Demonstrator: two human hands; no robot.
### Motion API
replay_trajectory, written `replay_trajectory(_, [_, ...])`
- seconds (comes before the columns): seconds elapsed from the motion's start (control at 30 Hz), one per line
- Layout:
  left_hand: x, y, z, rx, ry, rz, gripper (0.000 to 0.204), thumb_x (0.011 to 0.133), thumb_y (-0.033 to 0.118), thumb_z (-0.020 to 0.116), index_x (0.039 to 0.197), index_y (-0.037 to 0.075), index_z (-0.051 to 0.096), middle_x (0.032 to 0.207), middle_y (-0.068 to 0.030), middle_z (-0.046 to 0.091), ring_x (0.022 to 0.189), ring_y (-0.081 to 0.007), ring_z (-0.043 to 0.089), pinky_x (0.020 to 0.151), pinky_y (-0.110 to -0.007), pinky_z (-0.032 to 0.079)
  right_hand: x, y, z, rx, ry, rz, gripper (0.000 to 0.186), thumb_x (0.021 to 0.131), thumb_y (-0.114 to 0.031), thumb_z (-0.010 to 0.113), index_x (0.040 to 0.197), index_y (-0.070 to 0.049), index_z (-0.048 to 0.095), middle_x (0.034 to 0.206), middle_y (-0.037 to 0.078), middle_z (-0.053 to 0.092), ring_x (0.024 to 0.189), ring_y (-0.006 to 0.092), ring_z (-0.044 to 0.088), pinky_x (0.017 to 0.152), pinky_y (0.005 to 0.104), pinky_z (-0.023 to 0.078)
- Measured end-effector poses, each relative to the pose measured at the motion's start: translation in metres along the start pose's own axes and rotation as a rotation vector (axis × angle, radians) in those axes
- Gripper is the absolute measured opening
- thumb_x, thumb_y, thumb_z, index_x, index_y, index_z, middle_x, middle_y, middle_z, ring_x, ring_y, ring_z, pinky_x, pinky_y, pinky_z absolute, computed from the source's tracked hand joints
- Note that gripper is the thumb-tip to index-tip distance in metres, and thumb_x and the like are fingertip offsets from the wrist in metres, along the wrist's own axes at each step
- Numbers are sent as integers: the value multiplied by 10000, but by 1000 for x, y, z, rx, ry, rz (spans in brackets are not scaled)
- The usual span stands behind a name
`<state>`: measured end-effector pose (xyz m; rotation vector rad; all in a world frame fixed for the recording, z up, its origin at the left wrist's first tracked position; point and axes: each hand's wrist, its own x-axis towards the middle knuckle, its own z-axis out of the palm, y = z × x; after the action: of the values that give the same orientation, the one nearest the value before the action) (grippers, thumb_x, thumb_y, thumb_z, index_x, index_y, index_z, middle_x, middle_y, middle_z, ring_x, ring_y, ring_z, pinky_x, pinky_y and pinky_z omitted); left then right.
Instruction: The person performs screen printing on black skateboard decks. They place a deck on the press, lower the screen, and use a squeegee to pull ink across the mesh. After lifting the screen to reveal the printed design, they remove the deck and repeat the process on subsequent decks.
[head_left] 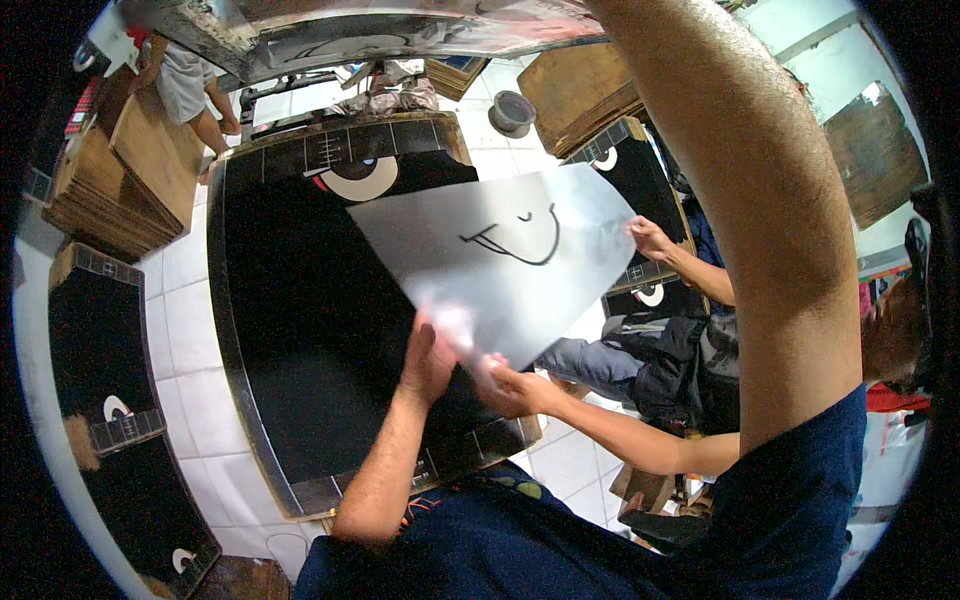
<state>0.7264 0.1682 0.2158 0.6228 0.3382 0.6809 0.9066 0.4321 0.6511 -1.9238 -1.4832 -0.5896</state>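
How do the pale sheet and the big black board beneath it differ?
The sheet is pale with a line-drawn mouth; the board is black with a cream eye. The sheet is held up, while the board lies below it. The sheet looks smaller than the board. Both bear cartoon-like facial features.

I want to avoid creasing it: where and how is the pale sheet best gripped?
Probably pinch the pale sheet by its upper-left corner, from the left: that thin corner is free, while the left hand and co-worker's hands occupy other edges.
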Motion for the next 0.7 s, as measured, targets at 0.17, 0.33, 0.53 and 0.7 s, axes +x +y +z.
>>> replay_trajectory(0.17, [33, 54, -26, 246, 263, -99, 891, 912, 176, 772, 1644, 172, 263, 1492, -224, 488, 1191, -355, 657, 823, -461, 658, 1, 4, 4, 10, 24, -41, 454, 821, -334, 858, 1225, -182, 715, 1192, 113, 752, 1186, 330, 681, 1007, 489, 489])
replay_trajectory(0.33, [34, 95, -74, 94, 254, -4, 863, 962, -39, 601, 1680, 210, 189, 1587, -288, 398, 1296, -417, 612, 903, -500, 654, 3, 6, 7, 27, 60, -78, 472, 822, -331, 855, 1248, -186, 711, 1214, 115, 746, 1195, 329, 677, 1015, 486, 489])
replay_trajectory(0.53, [19, 107, -130, 103, 283, -22, 827, 961, -85, 510, 1674, 223, 228, 1625, -243, 384, 1350, -415, 575, 949, -556, 621, 9, 6, 6, 47, 97, -97, 494, 823, -327, 851, 1275, -191, 707, 1240, 116, 738, 1206, 328, 672, 1024, 482, 490])
replay_trajectory(0.7, [15, 109, -157, 205, 303, -59, 819, 948, -84, 503, 1670, 205, 245, 1621, -245, 395, 1337, -426, 583, 977, -592, 600, 11, 8, 5, 52, 110, -104, 512, 824, -324, 848, 1298, -195, 703, 1262, 118, 732, 1215, 327, 668, 1032, 479, 490])
